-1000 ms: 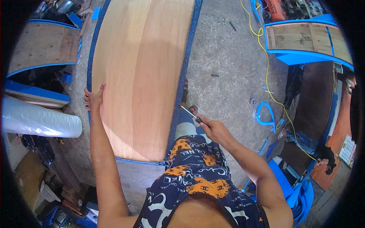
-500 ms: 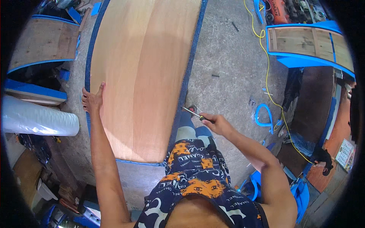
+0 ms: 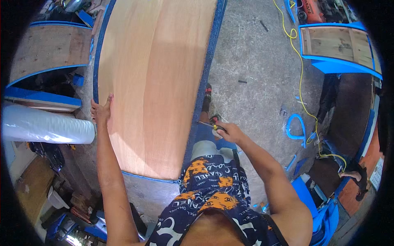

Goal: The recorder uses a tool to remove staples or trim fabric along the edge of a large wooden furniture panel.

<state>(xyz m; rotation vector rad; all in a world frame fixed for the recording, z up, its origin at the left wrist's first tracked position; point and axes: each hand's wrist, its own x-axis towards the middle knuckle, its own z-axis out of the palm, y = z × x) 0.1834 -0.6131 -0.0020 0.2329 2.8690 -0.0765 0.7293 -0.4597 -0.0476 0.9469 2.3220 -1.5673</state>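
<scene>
A long plywood panel (image 3: 154, 82) with blue-covered edges runs away from me. My left hand (image 3: 101, 111) lies flat on its left edge, fingers spread over the wood. At the panel's right edge, my right hand (image 3: 230, 132) is closed around a small hand tool (image 3: 208, 124) with a thin metal tip. The tip points left and touches the blue edge strip (image 3: 202, 94).
A white roll (image 3: 45, 130) lies at the left. Two more blue-edged wooden panels stand at the upper left (image 3: 49, 49) and upper right (image 3: 336, 45). A yellow cable (image 3: 301, 82) snakes over the concrete floor, beside a blue hose loop (image 3: 293, 127). Another person's foot (image 3: 351, 175) shows at the right.
My right hand has moved forward along the right edge with the tool. My left hand has stayed on the left edge.
</scene>
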